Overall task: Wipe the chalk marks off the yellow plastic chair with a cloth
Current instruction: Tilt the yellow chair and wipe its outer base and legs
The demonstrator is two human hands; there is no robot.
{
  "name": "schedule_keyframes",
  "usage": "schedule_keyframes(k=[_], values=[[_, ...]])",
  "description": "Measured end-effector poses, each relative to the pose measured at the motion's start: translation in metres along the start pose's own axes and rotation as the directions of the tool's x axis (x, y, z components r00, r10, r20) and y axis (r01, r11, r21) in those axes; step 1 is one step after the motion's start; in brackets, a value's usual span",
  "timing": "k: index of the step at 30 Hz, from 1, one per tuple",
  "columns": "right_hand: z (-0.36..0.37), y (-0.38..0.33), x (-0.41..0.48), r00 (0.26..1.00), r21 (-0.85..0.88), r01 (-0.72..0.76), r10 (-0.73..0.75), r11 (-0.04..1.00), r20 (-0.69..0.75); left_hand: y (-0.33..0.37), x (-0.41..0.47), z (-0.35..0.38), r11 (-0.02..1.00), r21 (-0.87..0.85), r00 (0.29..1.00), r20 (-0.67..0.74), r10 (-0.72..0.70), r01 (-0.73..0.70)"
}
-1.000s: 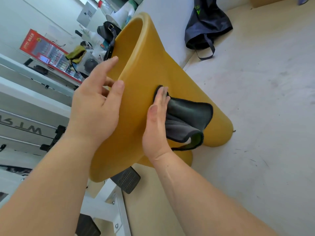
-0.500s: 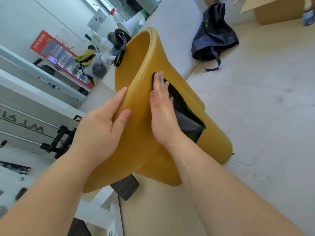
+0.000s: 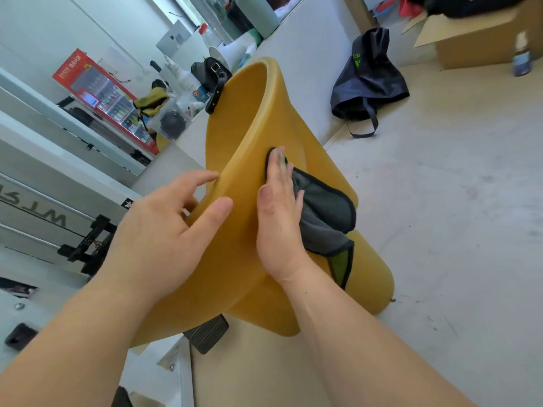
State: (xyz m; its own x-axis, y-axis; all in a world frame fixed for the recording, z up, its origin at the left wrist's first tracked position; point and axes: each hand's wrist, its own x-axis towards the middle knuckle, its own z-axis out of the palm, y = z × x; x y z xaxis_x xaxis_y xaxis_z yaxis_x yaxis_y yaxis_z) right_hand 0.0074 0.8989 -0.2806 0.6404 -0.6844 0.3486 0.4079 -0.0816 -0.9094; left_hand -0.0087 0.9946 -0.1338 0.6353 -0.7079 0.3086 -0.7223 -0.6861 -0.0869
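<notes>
On the pale floor (image 3: 455,201), close to the edge where it meets a low white wall, stands the yellow chair (image 3: 241,259). Its wide curved rim rises toward the camera and its rounded base touches the floor lower right.

The right hand (image 3: 279,221) lies flat on the chair's outer side, just below the rim. Its fingers (image 3: 276,163) are straight and pressed together, and they press the cloth (image 3: 326,218) against the plastic. The cloth is dark grey with a black hem. Most of it spills out from under the palm to the right, and a green corner hangs down at its lower end. No chalk marks can be made out on the yellow surface that shows.

The left hand (image 3: 164,230) holds the rim on the near side. Its thumb lies on the outer face, the index finger reaches over the edge, and the other fingers curl behind the rim, slightly spread.

A black strap (image 3: 216,94) hangs over the chair's far rim. A dark bag (image 3: 367,83) lies slumped on the floor against the white wall, well apart from the chair. Toward the floor's far right corner sit a cardboard box (image 3: 476,39) and a blurred bottle (image 3: 521,58) beside it. A red vending machine (image 3: 102,98) shows at upper left, and a black ridged pad (image 3: 207,333) pokes out beneath the chair's near edge.
</notes>
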Motion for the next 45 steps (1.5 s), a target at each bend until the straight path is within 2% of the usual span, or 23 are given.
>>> schedule_keyframes(k=[1,3,6,8,11,14,16,19,24,27,31,33,39,45], values=[[-0.004,0.014,0.002,1.0,-0.075,-0.016,0.015,0.997,-0.006,0.009,0.011,0.004,1.0,0.023,1.0,0.011,0.009,-0.009],[-0.017,0.048,0.005,0.982,-0.219,-0.187,0.181,0.958,-0.049,0.024,0.033,0.014,0.996,0.081,0.999,0.048,0.02,-0.024],[-0.031,0.085,0.003,0.876,-0.149,-0.481,0.466,0.864,-0.124,0.029,0.052,0.029,0.98,0.199,0.996,0.092,-0.006,-0.012],[-0.03,0.087,-0.005,0.84,-0.081,-0.534,0.517,0.841,-0.165,0.024,0.049,0.03,0.97,0.241,0.996,0.087,0.009,-0.03],[-0.011,0.066,-0.023,0.858,-0.078,-0.502,0.484,0.861,-0.173,0.009,0.026,0.019,0.98,0.199,0.996,0.092,0.006,-0.024],[0.018,0.035,-0.054,0.976,-0.118,-0.216,0.213,0.969,-0.037,-0.012,-0.011,0.007,0.987,0.162,0.995,0.101,0.005,-0.021],[0.027,0.023,-0.057,0.998,-0.095,-0.046,0.05,0.994,0.047,-0.028,-0.03,0.002,0.992,0.129,0.994,0.106,-0.004,-0.01],[0.021,0.025,-0.038,0.997,-0.06,0.001,0.003,0.998,0.076,-0.049,-0.042,0.001,0.993,0.111,0.994,0.112,0.014,-0.027],[0.012,-0.003,-0.013,0.991,0.17,-0.088,0.068,0.982,0.119,-0.053,-0.04,0.006,0.98,0.165,0.99,0.108,0.094,-0.111],[0.01,-0.031,-0.018,0.987,0.167,-0.125,0.105,0.978,0.124,-0.042,-0.039,0.002,0.99,0.093,0.985,0.143,0.091,-0.105],[-0.005,-0.068,-0.019,0.948,0.151,-0.308,0.289,0.939,0.133,-0.022,-0.037,-0.006,0.995,-0.035,0.967,0.235,0.096,-0.09],[-0.016,-0.086,-0.012,0.913,0.131,-0.399,0.38,0.908,0.146,-0.012,-0.035,-0.01,0.992,-0.105,0.956,0.279,0.092,-0.065],[-0.04,-0.115,0.014,0.849,-0.002,-0.522,0.52,0.853,0.097,0.014,-0.024,-0.02,0.972,-0.23,0.913,0.406,0.045,0.054],[-0.078,-0.146,0.048,0.778,-0.251,-0.593,0.624,0.765,0.065,0.06,0.006,-0.04,0.885,-0.381,0.791,0.611,0.023,0.268]])
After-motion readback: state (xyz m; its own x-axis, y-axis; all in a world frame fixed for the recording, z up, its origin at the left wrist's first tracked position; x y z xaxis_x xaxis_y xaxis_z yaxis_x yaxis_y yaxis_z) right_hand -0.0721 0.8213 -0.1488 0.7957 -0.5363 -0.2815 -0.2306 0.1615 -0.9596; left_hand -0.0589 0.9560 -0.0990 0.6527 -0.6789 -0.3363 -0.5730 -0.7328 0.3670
